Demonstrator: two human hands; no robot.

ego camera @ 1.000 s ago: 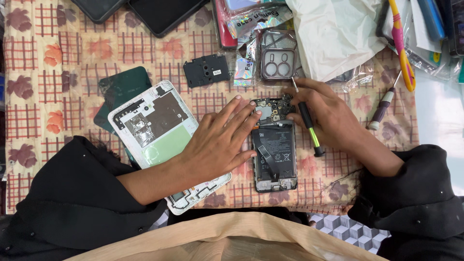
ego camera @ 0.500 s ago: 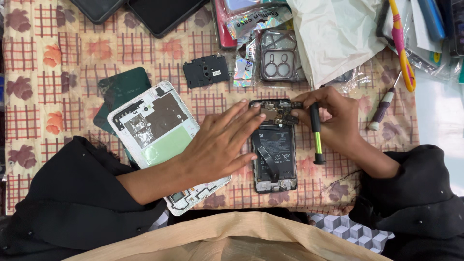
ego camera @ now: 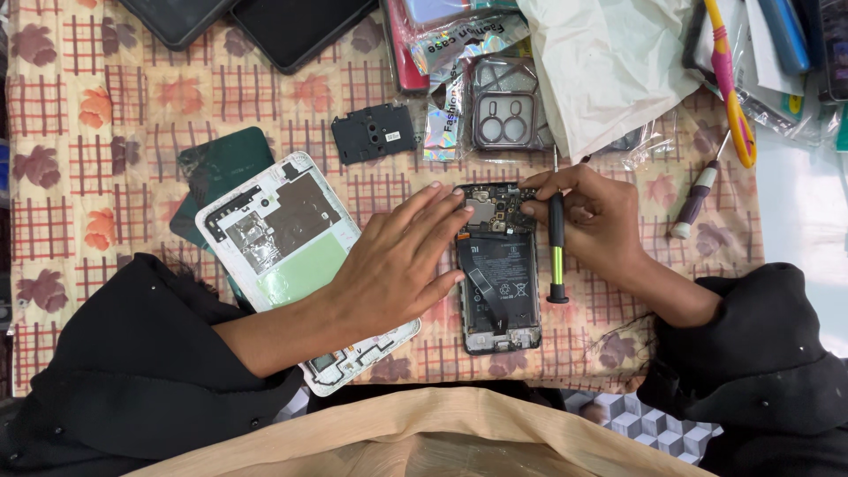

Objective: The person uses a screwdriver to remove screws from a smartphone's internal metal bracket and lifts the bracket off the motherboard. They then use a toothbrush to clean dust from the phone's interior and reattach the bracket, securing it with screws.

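Opened phone (ego camera: 497, 283) lies lengthwise on the checked cloth (ego camera: 132, 132), circuit board end pointing away from the person. Left hand (ego camera: 397, 261) lies flat with fingers spread along its left edge, gripping nothing. Right hand (ego camera: 587, 216) is curled around a black-and-green screwdriver (ego camera: 556, 252), fingertips on the board.

You have two dark screens (ego camera: 265, 22) lying face up at the far edge of the surface, left of centre. Right of them sits a shiny holographic packet (ego camera: 459, 40), with a narrow strip (ego camera: 439, 124) of it hanging nearer. A white plastic bag (ego camera: 609, 62) lies crumpled at far right. The opened phone's black battery (ego camera: 497, 281) carries a label with white markings.
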